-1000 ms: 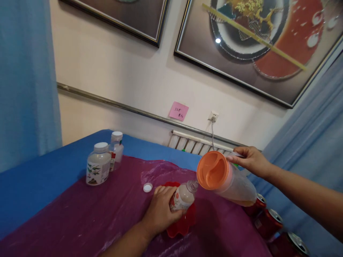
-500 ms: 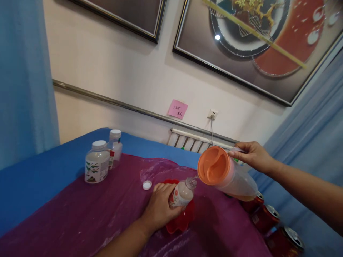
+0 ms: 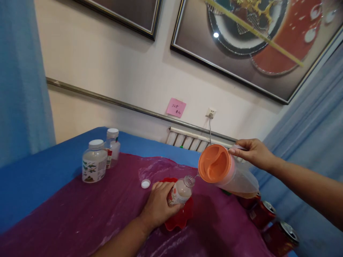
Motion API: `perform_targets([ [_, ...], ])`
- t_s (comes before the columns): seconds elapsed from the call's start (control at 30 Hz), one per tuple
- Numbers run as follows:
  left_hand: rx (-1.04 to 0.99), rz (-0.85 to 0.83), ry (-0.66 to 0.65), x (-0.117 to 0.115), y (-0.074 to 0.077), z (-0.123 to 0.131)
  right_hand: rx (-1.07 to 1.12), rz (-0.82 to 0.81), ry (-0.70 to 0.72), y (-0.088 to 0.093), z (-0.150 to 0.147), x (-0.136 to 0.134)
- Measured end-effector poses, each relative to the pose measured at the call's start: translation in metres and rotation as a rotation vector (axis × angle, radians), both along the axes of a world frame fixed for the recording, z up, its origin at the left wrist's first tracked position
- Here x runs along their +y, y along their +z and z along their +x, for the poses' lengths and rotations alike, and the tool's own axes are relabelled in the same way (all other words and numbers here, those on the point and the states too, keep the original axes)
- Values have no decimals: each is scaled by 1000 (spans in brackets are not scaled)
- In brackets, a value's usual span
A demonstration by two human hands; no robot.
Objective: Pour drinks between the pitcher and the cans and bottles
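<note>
Bottle [image 3: 182, 192], clear, labelled and uncapped, tilts with its mouth to the right in the left hand [image 3: 158, 205], whose fingers and thumb wrap its body over a scalloped red dish [image 3: 182, 217]; the hand hides its base. Under these spreads a crinkled purple plastic sheet [image 3: 112, 214], with red cans [image 3: 281, 239] in a row at its right edge. The right hand [image 3: 254, 155] grips the handle of a translucent pitcher [image 3: 239, 180], tipped so that its orange lid [image 3: 214, 164] faces the bottle's mouth, just beside it but apart. Between the two there seems to be a thin clear trickle, though it is too fine to be sure. A white cap [image 3: 145, 183] lies on the sheet, left of the dish. Farther left a wide white-lidded jar [image 3: 93, 162] stands upright, partly in front of a slimmer jar [image 3: 114, 148]. Beyond the blue tabletop [image 3: 59, 153] come a radiator [image 3: 187, 140], a metal pipe [image 3: 120, 103], a pink note [image 3: 176, 107] and a socket [image 3: 210, 112] on the wall, below two framed pictures [image 3: 230, 71]
</note>
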State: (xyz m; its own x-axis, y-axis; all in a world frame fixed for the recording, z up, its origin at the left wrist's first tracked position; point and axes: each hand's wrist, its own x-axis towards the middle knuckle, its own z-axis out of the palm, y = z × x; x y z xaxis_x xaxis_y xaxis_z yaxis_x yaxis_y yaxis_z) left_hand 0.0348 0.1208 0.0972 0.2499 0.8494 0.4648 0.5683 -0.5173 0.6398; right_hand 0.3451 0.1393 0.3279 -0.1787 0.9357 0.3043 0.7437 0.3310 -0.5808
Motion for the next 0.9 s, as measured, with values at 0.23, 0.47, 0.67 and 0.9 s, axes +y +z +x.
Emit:
perform_targets([
  [0.23, 1, 21, -9, 2, -2, -1, -8, -28, -13, 6, -1, -3],
  [0.47, 6, 6, -5, 1, -2, 1, -25, -15, -14, 12, 1, -5],
  [0.67, 5, -8, -8, 0, 0, 2, -41, -5, -17, 16, 3, -6],
  [0.9, 8, -7, -10, 1, -2, 0, -43, -5, -21, 17, 2, -8],
])
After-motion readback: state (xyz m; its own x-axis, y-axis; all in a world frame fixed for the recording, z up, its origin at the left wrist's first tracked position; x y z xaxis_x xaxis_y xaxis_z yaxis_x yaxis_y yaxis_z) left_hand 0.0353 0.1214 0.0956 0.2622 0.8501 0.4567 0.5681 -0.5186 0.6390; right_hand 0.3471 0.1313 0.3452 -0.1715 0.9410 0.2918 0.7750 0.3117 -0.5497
